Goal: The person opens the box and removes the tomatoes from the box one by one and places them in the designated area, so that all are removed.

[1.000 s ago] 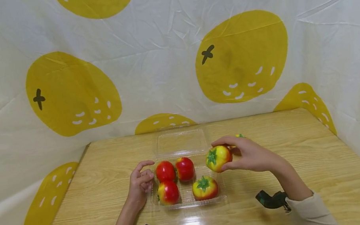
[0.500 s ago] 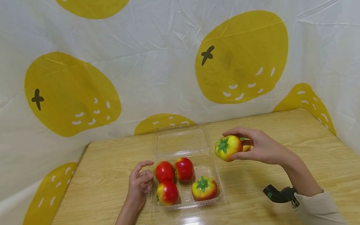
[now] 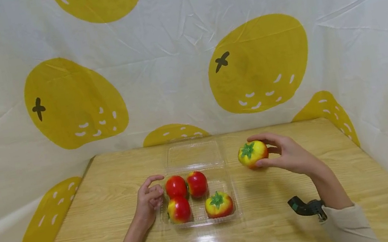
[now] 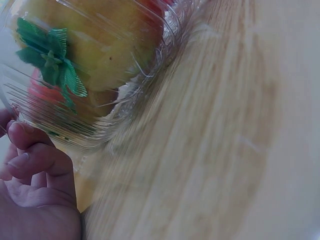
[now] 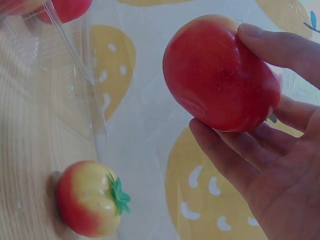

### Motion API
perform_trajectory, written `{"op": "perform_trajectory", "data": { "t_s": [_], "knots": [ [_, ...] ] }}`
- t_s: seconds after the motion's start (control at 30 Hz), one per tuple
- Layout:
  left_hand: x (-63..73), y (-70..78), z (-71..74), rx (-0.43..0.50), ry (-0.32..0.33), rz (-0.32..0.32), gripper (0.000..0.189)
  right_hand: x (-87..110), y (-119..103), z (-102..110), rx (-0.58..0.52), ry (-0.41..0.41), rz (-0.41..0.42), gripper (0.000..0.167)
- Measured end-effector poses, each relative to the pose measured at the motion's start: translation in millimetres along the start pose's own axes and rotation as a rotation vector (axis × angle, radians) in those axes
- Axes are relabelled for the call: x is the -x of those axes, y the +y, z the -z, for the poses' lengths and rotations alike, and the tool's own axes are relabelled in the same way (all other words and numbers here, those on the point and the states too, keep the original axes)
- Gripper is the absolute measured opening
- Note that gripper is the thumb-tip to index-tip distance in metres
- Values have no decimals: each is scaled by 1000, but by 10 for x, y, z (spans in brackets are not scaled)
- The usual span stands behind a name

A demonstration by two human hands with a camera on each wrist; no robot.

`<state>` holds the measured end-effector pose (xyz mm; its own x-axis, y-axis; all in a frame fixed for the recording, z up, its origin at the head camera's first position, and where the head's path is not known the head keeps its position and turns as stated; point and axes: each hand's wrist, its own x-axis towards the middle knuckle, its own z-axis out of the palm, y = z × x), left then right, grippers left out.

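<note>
The right hand [image 3: 290, 157] holds a tomato [image 3: 253, 153] above the table [image 3: 268, 233], to the right of a clear plastic box [image 3: 215, 221]. The thumb bears on one side of the tomato and the fingers on the other, parted by its full width; the leaf cap [image 3: 247, 150] is left uncovered. The left hand [image 3: 147, 202] is at the box's left edge, forefinger extended and the other fingers curled; whether it pinches the rim cannot be told. Within the box stand three red tomatoes [image 3: 176, 188] and, at the front right, a leafy tomato [image 3: 219, 205]; the lid [image 3: 193, 155] lies folded back. The right wrist view adds a second tomato [image 5: 90, 202] on the table, apart from the one held. Handling, by judgement: the glossy fruit appears to be a model, probably light and firm, with a smooth skin that may slip under a narrow pinch. The widest part of the sides offers the best hold; the leaves look thin and easily bent. The box seems flimsy, and a light touch at its wall should steady it.
</note>
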<state>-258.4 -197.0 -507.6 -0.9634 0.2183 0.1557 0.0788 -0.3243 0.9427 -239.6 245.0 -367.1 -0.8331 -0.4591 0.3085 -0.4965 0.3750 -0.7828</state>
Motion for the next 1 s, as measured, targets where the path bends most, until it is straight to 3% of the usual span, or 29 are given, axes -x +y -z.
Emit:
{"op": "perform_trajectory", "data": {
  "t_s": [1.0],
  "knots": [
    [10,-17,-2,10,-11,-13,32,153,254,260,-49,131,-77,57]
  ]
}}
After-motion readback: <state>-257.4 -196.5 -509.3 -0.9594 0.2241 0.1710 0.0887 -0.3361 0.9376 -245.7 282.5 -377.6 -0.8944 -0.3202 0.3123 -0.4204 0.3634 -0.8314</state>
